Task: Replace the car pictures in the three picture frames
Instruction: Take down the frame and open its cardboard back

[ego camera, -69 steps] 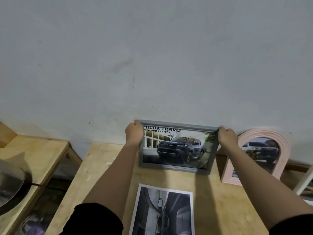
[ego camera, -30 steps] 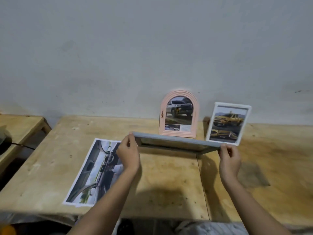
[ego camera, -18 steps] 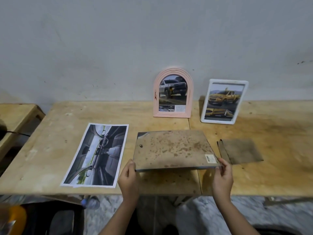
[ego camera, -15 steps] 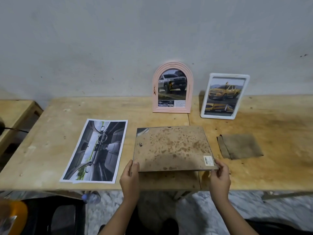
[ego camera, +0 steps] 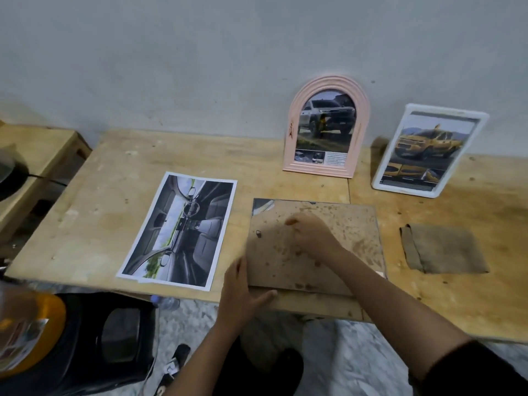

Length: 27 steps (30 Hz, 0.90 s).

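The grey picture frame (ego camera: 314, 247) lay face down near the front edge of the wooden tabletop (ego camera: 171, 155), with its stained brown backing board facing up. A small metal hanger loop (ego camera: 258, 233) sat on the left part of the backing.

The left hand (ego camera: 240, 292) rested at the frame's front-left corner; its fingers (ego camera: 237, 270) lay extended against the frame's left edge, with the thumb along the front edge, steadying it without enclosing it. The right hand (ego camera: 311, 235) rested on the middle of the backing board, fingers curled downward onto the surface. Motion blur prevented telling whether those fingers pinched anything.

A printed car-interior picture (ego camera: 178, 230) lay flat on the tabletop just left of the frame, apart from it. An arched pink frame (ego camera: 327, 127) holding a picture of a silver vehicle leaned upright against the wall (ego camera: 200, 52) behind the grey frame. A white rectangular frame (ego camera: 428, 150) holding a picture of a yellow vehicle stood tilted to the right of the pink one. A folded brown cloth (ego camera: 443, 250) lay on the tabletop to the right of the grey frame, apart from it.
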Motion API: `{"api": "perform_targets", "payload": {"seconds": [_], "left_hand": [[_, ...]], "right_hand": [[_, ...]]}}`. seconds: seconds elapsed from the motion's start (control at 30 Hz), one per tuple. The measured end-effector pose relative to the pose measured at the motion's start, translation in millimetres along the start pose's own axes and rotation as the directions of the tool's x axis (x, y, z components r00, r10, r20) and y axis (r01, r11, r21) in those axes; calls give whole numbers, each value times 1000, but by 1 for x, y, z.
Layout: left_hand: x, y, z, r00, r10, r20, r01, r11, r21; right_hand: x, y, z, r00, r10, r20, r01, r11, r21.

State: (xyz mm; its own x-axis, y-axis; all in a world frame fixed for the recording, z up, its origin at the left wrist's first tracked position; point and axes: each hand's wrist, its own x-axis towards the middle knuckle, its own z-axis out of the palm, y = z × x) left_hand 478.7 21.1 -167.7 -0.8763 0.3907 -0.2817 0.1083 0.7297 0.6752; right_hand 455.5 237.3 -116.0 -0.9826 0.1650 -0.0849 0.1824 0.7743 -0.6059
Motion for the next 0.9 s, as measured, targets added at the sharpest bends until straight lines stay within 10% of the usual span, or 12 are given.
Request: {"api": "perform_targets", "payload": {"seconds": [0.27,0.6,0.9], "left_hand": [[-2,0,1,999,3,-42,0,998,67],[-1,5,3,997,-52,-53,55,998,43],[-1,10,-1,993,-99,-60,94,992,-80]], "right_hand": [[68,-30,37,954,-52,295,210,819,-534],[100,-36,34,933,139,331,17,903,-429],[101,-51,7,905,18,425,130,940,-316]]}}
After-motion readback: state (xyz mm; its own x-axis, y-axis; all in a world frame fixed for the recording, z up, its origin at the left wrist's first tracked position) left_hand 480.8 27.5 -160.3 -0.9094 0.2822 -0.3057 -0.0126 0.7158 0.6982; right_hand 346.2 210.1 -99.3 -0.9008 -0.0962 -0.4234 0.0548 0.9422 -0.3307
